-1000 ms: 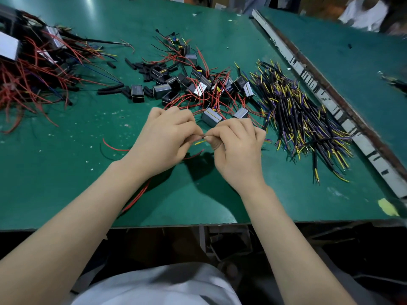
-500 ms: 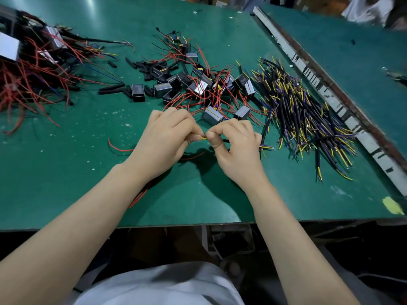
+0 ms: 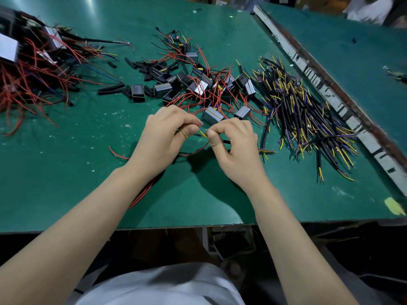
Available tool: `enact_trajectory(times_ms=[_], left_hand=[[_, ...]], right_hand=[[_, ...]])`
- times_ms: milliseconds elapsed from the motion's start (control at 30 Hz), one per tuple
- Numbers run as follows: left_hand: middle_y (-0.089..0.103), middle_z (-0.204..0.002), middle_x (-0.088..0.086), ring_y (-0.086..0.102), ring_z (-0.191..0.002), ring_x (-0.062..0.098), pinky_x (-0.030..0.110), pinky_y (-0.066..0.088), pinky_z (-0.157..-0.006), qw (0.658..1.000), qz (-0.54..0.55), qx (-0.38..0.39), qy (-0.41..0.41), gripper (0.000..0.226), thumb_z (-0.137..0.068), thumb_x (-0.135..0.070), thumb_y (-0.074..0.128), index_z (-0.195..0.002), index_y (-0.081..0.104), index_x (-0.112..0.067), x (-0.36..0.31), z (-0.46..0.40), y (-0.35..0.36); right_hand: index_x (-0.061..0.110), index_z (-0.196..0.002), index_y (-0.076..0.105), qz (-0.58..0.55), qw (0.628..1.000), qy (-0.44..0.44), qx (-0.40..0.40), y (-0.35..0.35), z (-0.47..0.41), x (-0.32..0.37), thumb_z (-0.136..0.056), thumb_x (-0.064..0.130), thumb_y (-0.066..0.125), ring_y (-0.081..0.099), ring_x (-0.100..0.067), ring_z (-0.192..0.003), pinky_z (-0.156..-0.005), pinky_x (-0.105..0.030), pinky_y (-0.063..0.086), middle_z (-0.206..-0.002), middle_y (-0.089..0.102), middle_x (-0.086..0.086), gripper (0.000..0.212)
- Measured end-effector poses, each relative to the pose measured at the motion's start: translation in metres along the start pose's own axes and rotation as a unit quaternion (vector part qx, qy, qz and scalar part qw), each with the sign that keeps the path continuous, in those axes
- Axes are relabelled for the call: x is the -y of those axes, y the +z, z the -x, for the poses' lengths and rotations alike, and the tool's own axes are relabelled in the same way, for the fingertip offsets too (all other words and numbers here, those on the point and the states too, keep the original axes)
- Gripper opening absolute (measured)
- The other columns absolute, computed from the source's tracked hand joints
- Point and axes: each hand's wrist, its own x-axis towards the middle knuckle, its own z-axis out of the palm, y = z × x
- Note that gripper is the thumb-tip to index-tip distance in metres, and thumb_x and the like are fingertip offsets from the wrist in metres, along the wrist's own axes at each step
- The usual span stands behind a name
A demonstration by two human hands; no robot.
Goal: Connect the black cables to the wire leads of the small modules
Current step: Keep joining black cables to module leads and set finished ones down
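Left hand (image 3: 164, 137) and right hand (image 3: 234, 143) pinch wire leads (image 3: 203, 134)

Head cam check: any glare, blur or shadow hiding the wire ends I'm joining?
Head view: hands' shadow falls toward the near table edge, clear of the yellow wire end between left hand and right hand; glare streak far left; top-right corner blurred; wide-angle bending at edges.

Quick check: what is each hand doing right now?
Left hand: fingers pinching a red wire lead.
Right hand: fingers pinching a yellow wire end of a black cable.
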Motion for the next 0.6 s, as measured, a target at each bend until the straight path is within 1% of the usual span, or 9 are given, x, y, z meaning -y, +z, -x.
enact_trajectory(times_ms=[67,167,233,267,333,400,500,600], left_hand=[[0.059,-0.093,-0.003,0.056,-0.091,0.021,0.039,0.044,-0.082,1.000,0.028,0.004,-0.001,0.019,-0.091,-0.018,0.056,-0.097,0.070,-0.007,-0.0001,-0.0001,-0.0008],[0.057,-0.090,-0.010,0.054,-0.091,0.016,0.037,0.044,-0.085,0.998,0.063,0.009,-0.024,0.020,-0.091,-0.021,0.054,-0.095,0.069,-0.010,0.0014,0.0002,-0.0014],[0.057,-0.086,-0.017,0.054,-0.091,0.015,0.038,0.044,-0.085,0.995,0.082,0.013,-0.050,0.022,-0.093,-0.026,0.050,-0.094,0.068,-0.014,0.0016,0.0012,-0.0019],[0.057,-0.085,-0.021,0.054,-0.091,0.012,0.037,0.044,-0.086,0.994,0.090,0.015,-0.061,0.022,-0.093,-0.029,0.048,-0.093,0.067,-0.016,0.0013,0.0016,-0.0021],[0.059,-0.082,-0.023,0.054,-0.089,0.008,0.038,0.044,-0.086,0.992,0.099,0.021,-0.071,0.019,-0.094,-0.032,0.046,-0.090,0.063,-0.024,0.0008,0.0025,-0.0021],[0.060,-0.080,-0.022,0.054,-0.088,0.011,0.042,0.044,-0.087,0.993,0.091,0.035,-0.071,0.017,-0.094,-0.033,0.047,-0.089,0.062,-0.028,0.0004,0.0032,-0.0018],[0.059,-0.081,-0.023,0.052,-0.086,0.014,0.050,0.041,-0.087,0.994,0.069,0.057,-0.065,0.020,-0.091,-0.035,0.050,-0.089,0.066,-0.023,-0.0007,0.0042,-0.0005],[0.060,-0.083,-0.024,0.053,-0.088,0.015,0.052,0.041,-0.087,0.994,0.072,0.060,-0.055,0.017,-0.089,-0.034,0.052,-0.093,0.067,-0.026,-0.0019,0.0039,-0.0017]], right_hand=[[0.012,-0.087,0.066,-0.032,0.999,0.013,0.001,-0.0014,-0.0001,0.0016,-0.094,0.021,0.054,0.046,-0.022,-0.096,-0.080,-0.042,0.036,-0.092,0.054,0.012,0.017],[0.012,-0.090,0.065,-0.051,0.998,0.027,0.019,-0.0012,0.0005,0.0011,-0.095,0.019,0.054,0.045,-0.021,-0.098,-0.085,-0.044,0.037,-0.093,0.053,0.012,0.014],[0.013,-0.091,0.064,-0.048,0.998,0.024,0.031,0.0001,0.0015,-0.0002,-0.095,0.017,0.055,0.044,-0.021,-0.098,-0.086,-0.045,0.036,-0.095,0.053,0.012,0.011],[0.013,-0.091,0.064,-0.045,0.998,0.019,0.036,0.0009,0.0020,-0.0007,-0.094,0.017,0.056,0.044,-0.021,-0.098,-0.086,-0.046,0.036,-0.095,0.054,0.011,0.010],[0.014,-0.091,0.063,-0.044,0.998,0.013,0.045,0.0022,0.0029,-0.0011,-0.093,0.019,0.055,0.044,-0.020,-0.099,-0.087,-0.049,0.037,-0.096,0.055,0.009,0.010],[0.015,-0.089,0.063,-0.048,0.998,0.011,0.048,0.0029,0.0032,-0.0009,-0.091,0.022,0.055,0.044,-0.019,-0.099,-0.087,-0.050,0.038,-0.095,0.057,0.008,0.011],[0.014,-0.088,0.062,-0.050,0.998,0.007,0.048,0.0026,0.0031,-0.0011,-0.091,0.026,0.053,0.046,-0.020,-0.096,-0.085,-0.051,0.039,-0.094,0.058,0.005,0.016],[0.014,-0.088,0.064,-0.052,0.998,0.010,0.037,0.0020,0.0023,-0.0010,-0.092,0.027,0.054,0.047,-0.021,-0.096,-0.085,-0.051,0.039,-0.092,0.058,0.008,0.017]])
